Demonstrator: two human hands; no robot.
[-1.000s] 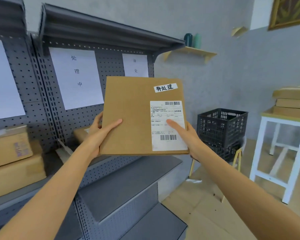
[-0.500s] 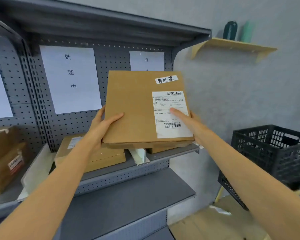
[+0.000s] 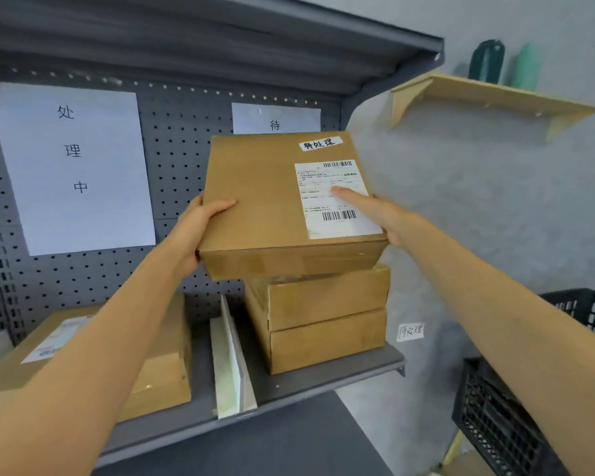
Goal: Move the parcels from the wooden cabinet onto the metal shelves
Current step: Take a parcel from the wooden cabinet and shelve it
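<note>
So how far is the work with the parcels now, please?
Done: two stacked boxes already sit on the metal shelf right of the divider, and another box lies left of it. In hand: the left hand and right hand hold a labelled parcel just above the stack, not yet released. Left: setting it down; the wooden cabinet is out of view, so I cannot tell what remains.

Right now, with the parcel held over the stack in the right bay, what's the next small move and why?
Probably lower the held parcel straight down onto the two stacked boxes and square it up. Both hands, left and right, grip its sides; its front edge hangs just above the stack's top and juts toward the white divider. Its handwritten tag looks like the bay's tag.
</note>
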